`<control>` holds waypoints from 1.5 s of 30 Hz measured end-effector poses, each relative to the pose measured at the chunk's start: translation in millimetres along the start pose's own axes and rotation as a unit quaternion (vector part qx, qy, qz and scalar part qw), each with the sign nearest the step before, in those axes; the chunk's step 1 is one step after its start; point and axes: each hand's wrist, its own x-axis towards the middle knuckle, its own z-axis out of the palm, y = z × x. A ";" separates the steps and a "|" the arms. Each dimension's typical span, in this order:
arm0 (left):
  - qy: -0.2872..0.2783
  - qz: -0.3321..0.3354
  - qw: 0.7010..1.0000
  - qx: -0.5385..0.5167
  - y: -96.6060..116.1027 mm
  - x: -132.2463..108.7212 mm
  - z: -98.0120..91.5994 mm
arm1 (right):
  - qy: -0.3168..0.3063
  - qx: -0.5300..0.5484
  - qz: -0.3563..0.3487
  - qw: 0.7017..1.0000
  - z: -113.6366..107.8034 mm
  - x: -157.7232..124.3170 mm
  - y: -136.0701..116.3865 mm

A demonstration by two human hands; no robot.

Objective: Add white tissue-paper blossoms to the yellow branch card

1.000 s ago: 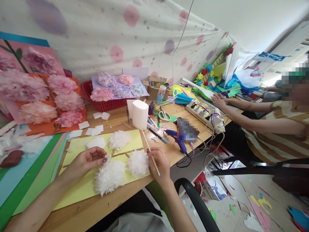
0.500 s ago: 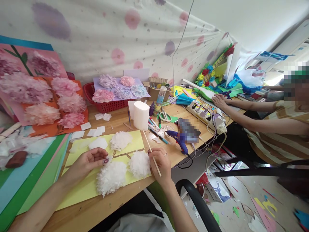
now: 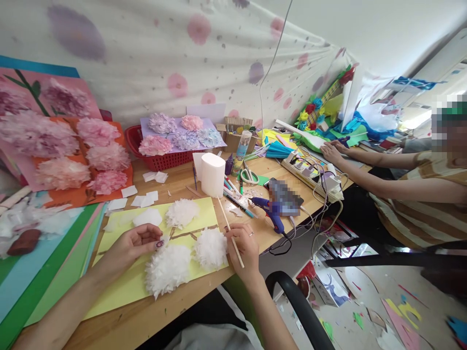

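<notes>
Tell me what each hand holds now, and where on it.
The right hand pinches a thin wooden stick on its lower half. The left hand touches the front white paper flower at its edge; a grip cannot be told.

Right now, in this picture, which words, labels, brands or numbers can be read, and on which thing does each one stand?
No text can be read here.
On the printed tube: label too small and blurred.
On the power strip: coloured marks too small to read.
On the wooden stick in the right hand: no marking shows.
</notes>
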 end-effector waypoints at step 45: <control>0.029 0.056 0.997 0.052 14.0 -5.2 9.3 | 0.052 0.148 0.144 0.977 -0.5 -1.6 5.6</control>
